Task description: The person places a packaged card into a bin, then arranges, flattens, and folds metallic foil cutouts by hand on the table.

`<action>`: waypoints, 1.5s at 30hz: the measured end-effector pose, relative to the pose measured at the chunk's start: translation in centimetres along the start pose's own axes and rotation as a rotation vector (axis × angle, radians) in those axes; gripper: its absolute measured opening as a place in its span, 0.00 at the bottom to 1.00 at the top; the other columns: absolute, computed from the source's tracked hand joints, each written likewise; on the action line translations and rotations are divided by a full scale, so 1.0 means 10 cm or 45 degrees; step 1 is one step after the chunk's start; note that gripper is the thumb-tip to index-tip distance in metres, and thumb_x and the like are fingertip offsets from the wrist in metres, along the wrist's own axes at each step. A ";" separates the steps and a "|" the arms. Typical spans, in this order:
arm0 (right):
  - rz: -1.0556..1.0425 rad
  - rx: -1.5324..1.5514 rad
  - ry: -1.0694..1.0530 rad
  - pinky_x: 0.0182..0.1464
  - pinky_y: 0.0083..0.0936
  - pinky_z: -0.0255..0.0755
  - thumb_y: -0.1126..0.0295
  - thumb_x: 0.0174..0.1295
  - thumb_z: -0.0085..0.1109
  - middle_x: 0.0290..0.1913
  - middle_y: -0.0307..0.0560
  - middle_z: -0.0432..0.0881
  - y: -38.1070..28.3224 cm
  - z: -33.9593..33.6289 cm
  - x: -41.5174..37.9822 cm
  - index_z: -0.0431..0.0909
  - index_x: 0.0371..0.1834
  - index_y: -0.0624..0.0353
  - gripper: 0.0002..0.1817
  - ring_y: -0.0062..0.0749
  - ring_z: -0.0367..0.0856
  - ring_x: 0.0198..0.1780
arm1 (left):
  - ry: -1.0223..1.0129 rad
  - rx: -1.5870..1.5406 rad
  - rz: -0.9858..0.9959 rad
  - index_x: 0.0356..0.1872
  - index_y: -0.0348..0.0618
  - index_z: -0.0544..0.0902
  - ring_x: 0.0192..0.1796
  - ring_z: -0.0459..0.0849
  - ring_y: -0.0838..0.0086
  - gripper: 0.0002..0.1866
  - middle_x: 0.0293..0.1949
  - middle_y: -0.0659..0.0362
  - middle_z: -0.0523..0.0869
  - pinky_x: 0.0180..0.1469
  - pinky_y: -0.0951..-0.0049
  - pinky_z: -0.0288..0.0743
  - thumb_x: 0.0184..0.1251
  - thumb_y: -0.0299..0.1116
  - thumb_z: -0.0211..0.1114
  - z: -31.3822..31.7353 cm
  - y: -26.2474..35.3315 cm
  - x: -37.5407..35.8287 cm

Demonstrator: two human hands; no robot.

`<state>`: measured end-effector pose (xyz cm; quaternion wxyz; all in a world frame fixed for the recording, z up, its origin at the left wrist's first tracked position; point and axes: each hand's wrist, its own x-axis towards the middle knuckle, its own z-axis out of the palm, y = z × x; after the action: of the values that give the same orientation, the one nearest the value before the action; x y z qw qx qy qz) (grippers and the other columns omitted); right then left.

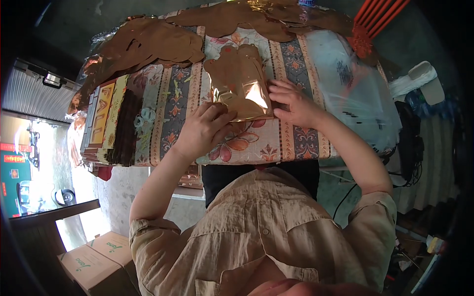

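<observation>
A folded piece of shiny gold foil (239,84), perhaps a flat foil balloon, lies on the flowered tablecloth (291,143) in front of me. My left hand (207,126) is at its lower left corner, fingers curled in and closed on the foil's edge. Along the right edge of the foil rests my right hand (296,104), its fingers bent but apart and the thumb spread toward the lower corner. The left fingertips are partly hidden by the hand itself.
Flat brown-gold foil shapes (153,42) pile up along the table's far side. Printed cards (103,116) stand stacked at left, beside pale rings (145,121). Clear plastic bags (345,89) cover the right side. Orange slats (377,19) rise behind. A cardboard box (98,259) sits lower left.
</observation>
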<state>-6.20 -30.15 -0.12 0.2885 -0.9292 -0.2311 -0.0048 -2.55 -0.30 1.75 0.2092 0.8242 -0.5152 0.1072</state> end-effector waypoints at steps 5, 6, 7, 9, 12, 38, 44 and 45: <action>-0.034 0.071 0.095 0.76 0.45 0.44 0.66 0.61 0.57 0.68 0.57 0.68 0.04 -0.01 0.02 0.76 0.57 0.64 0.22 0.49 0.56 0.75 | 0.027 -0.005 -0.002 0.49 0.48 0.83 0.49 0.79 0.62 0.17 0.45 0.58 0.80 0.50 0.63 0.75 0.57 0.34 0.68 -0.01 0.02 0.01; -0.044 -0.050 0.055 0.76 0.45 0.44 0.66 0.62 0.55 0.68 0.57 0.67 0.04 -0.02 0.04 0.74 0.58 0.63 0.22 0.48 0.56 0.74 | 0.027 -0.005 0.005 0.49 0.48 0.83 0.49 0.79 0.62 0.17 0.45 0.58 0.80 0.50 0.63 0.75 0.57 0.34 0.68 -0.01 0.02 0.01; -0.052 -0.172 0.016 0.76 0.45 0.43 0.66 0.63 0.54 0.68 0.57 0.67 0.03 -0.02 0.05 0.73 0.60 0.63 0.22 0.47 0.56 0.74 | 0.027 0.003 0.001 0.49 0.47 0.83 0.49 0.78 0.62 0.17 0.45 0.58 0.80 0.50 0.63 0.75 0.57 0.34 0.68 -0.01 0.02 0.01; -0.035 -0.212 -0.015 0.76 0.46 0.43 0.66 0.63 0.53 0.68 0.56 0.67 -0.04 -0.04 0.08 0.72 0.61 0.62 0.23 0.47 0.56 0.74 | 0.027 0.008 0.009 0.49 0.47 0.83 0.49 0.78 0.62 0.17 0.45 0.58 0.80 0.50 0.63 0.75 0.57 0.34 0.67 -0.01 0.02 0.02; -0.045 -0.280 -0.075 0.76 0.47 0.41 0.65 0.64 0.51 0.69 0.53 0.67 -0.02 -0.01 0.13 0.70 0.64 0.59 0.24 0.45 0.56 0.75 | 0.012 0.001 -0.008 0.49 0.47 0.83 0.50 0.78 0.62 0.17 0.45 0.58 0.80 0.51 0.63 0.74 0.57 0.35 0.67 -0.01 0.02 0.02; 0.071 -0.037 -0.090 0.76 0.55 0.33 0.64 0.56 0.54 0.62 0.49 0.73 -0.04 -0.01 0.17 0.68 0.55 0.56 0.23 0.47 0.71 0.64 | -0.019 -0.029 -0.069 0.49 0.46 0.83 0.49 0.78 0.62 0.17 0.46 0.57 0.80 0.53 0.62 0.74 0.58 0.34 0.67 -0.02 0.03 0.01; 0.148 0.148 -0.204 0.76 0.55 0.30 0.61 0.62 0.50 0.60 0.50 0.74 -0.02 -0.07 0.18 0.69 0.53 0.55 0.18 0.45 0.71 0.64 | -0.019 0.007 -0.043 0.49 0.47 0.84 0.49 0.78 0.62 0.17 0.45 0.57 0.79 0.52 0.63 0.75 0.57 0.34 0.68 0.00 0.01 0.01; 0.110 0.210 -0.156 0.76 0.55 0.29 0.60 0.65 0.49 0.58 0.50 0.75 -0.01 -0.06 0.17 0.69 0.52 0.55 0.16 0.44 0.71 0.64 | -0.019 0.007 -0.043 0.49 0.47 0.84 0.49 0.78 0.62 0.17 0.45 0.57 0.79 0.52 0.63 0.75 0.57 0.34 0.68 0.00 0.01 0.01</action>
<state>-4.61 -29.68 0.72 0.3490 -0.9100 -0.2076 0.0836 -2.63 -0.45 1.81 0.2048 0.8341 -0.5026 0.0990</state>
